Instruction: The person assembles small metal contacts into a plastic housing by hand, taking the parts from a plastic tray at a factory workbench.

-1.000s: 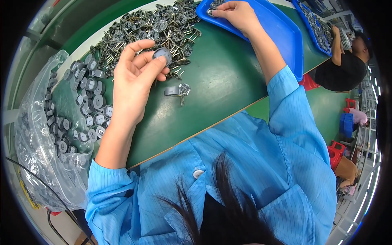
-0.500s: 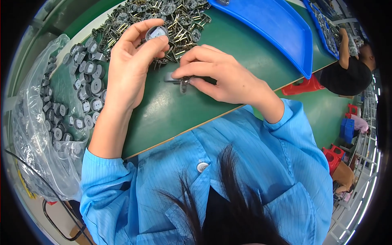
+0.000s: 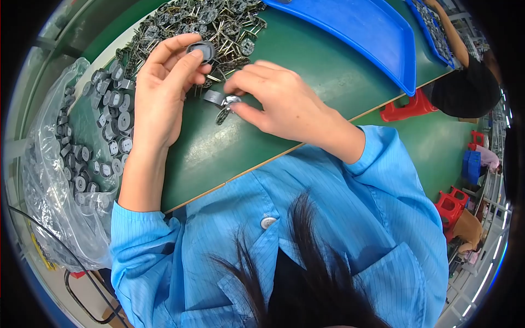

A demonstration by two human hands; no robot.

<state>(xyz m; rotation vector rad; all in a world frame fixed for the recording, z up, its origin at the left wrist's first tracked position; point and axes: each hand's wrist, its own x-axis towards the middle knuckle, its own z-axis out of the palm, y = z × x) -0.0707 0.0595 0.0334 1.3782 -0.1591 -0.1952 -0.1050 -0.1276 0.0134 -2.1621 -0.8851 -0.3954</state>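
My left hand (image 3: 162, 87) is raised over the table, thumb and fingers pinching a round grey plastic cap (image 3: 203, 51) with its hollow dark side showing. To its right, my right hand (image 3: 281, 98) is low over the table, thumb and index finger around a small shiny part (image 3: 232, 100); the contact is partly hidden. Just below those fingertips is a dark round piece with metal pins (image 3: 223, 115). Another grey cap (image 3: 214, 97) stands on edge beside the fingertips.
A heap of dark pinned pieces (image 3: 180, 24) covers the far side of the green table (image 3: 199, 158). Many grey caps (image 3: 112, 117) lie at left by a clear plastic bag (image 3: 49, 180). A blue tray (image 3: 377, 38) stands far right; beyond it is a co-worker (image 3: 465, 90).
The cap in my left hand has turned from its pale face to its hollow side. Both hands have shifted slightly left, and the pieces at my right fingertips show more plainly.
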